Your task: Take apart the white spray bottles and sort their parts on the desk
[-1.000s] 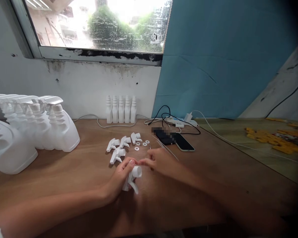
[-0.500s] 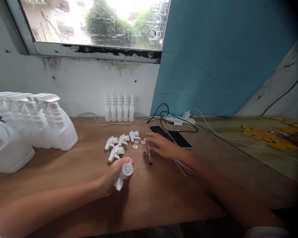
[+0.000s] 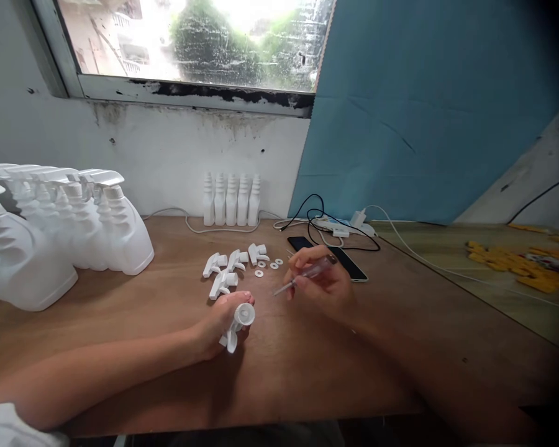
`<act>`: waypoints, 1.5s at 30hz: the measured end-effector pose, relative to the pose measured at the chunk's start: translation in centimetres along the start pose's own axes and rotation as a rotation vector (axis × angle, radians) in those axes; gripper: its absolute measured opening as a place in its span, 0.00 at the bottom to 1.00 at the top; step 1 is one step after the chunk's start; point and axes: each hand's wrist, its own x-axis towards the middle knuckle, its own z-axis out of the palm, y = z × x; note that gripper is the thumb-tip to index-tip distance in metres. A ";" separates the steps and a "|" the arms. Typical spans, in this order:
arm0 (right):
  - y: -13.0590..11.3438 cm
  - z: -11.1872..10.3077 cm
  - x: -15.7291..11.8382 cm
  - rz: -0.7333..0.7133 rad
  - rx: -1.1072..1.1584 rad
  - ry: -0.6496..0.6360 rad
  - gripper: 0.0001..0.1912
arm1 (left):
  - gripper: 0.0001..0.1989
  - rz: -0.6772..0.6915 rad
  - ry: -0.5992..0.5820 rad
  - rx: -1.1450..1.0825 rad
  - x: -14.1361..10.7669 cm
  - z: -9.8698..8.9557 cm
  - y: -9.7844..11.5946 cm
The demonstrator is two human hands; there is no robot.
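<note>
My left hand [image 3: 223, 320] is closed around a white trigger spray head [image 3: 236, 329], its round collar facing up toward me. In my right hand [image 3: 323, 282] is a small screwdriver [image 3: 314, 268] with a see-through handle, its thin metal shaft pointing left toward the spray head but apart from it. Several more white spray heads [image 3: 223, 282] lie on the table just beyond my left hand. A few flat white washers [image 3: 259, 273] rest between them and my right hand.
Large white spray bottles [image 3: 125, 230] crowd the left side. Several small white bottles [image 3: 231, 202] line the wall. Two phones [image 3: 354, 267], partly behind my right hand, lie near tangled cables and a power strip [image 3: 340, 225]. Yellow pieces [image 3: 517, 264] cover a surface at right.
My right hand has picked the screwdriver up from the table and now points it leftward. The spray head has turned slightly in my left hand.
</note>
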 end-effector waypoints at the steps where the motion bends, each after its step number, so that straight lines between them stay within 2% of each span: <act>1: -0.6 0.3 -0.1 -0.005 0.080 -0.013 0.05 | 0.13 -0.001 0.010 0.005 0.0 0.0 0.0; 3: -1.2 0.8 -0.5 -0.041 0.130 -0.072 0.05 | 0.12 -0.002 0.035 0.018 -0.1 0.1 0.0; 7: -0.9 1.4 -1.1 -0.095 0.081 -0.168 0.08 | 0.13 0.012 0.062 0.047 -0.2 0.1 -0.1; 11: -0.7 1.6 -1.4 -0.134 0.015 -0.206 0.10 | 0.13 0.026 0.057 0.077 -0.4 0.3 0.0; 17: -1.6 1.8 -1.1 -0.194 -0.149 -0.256 0.07 | 0.16 0.051 0.061 0.108 -0.7 0.9 0.4; 23: -2.6 1.9 -0.8 -0.398 -0.309 -0.422 0.08 | 0.16 0.098 0.064 0.178 -0.7 0.8 0.1; 26: -2.8 2.1 -0.8 -0.448 -0.386 -0.464 0.06 | 0.16 0.115 0.055 0.223 -0.6 0.7 -0.2; 28: -2.8 2.1 -0.9 -0.422 -0.371 -0.460 0.05 | 0.17 0.114 0.067 0.244 -0.6 0.7 -0.2; 31: -2.4 1.9 -1.0 -0.299 -0.263 -0.432 0.03 | 0.17 0.107 0.103 0.229 -0.7 0.9 0.0; 36: -1.6 1.7 -1.7 -0.143 -0.088 -0.273 0.01 | 0.17 0.069 0.137 0.142 -0.7 1.1 0.3; 42: -0.9 2.0 -2.4 -0.191 -0.036 -0.208 0.02 | 0.15 0.043 0.124 0.095 -0.6 1.0 0.4; 45: -0.9 2.1 -2.4 -0.114 0.002 -0.165 0.02 | 0.15 0.024 0.109 0.099 -0.7 1.0 0.4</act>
